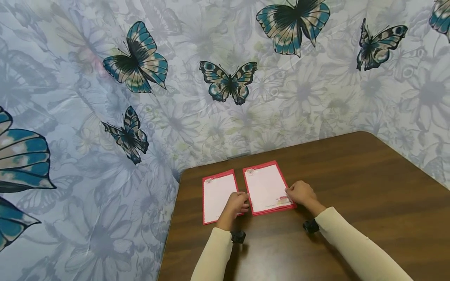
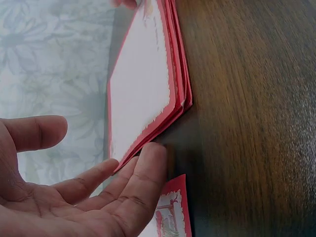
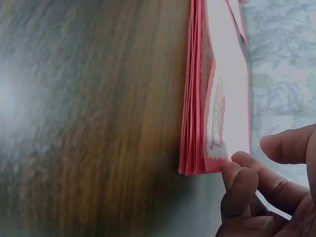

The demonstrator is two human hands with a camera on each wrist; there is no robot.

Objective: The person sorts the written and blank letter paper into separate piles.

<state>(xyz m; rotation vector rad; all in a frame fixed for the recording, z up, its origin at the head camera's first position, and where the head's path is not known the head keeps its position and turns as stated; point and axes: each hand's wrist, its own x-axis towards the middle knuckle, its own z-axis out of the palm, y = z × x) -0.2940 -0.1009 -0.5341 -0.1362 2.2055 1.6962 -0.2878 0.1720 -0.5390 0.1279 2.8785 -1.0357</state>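
A stack of red-bordered white sheets (image 1: 266, 187) lies on the table, printed with small decorations in its corners. My right hand (image 1: 301, 192) is at its right edge; in the right wrist view the fingertips (image 3: 241, 159) touch the stack's edge while the thumb stands apart. The left hand (image 1: 236, 203) is between this stack and a second red-bordered sheet (image 1: 218, 192) on the left, over whose right edge it lies. In the left wrist view its fingers (image 2: 153, 160) extend against the stack's near edge, with the thumb held away.
The brown wooden table (image 1: 351, 183) reaches well out to the right. Behind it and on the left rises a wall (image 1: 183, 117) with butterfly and flower prints. A black wrist device (image 1: 238, 237) sits on the left wrist, another (image 1: 311, 226) on the right.
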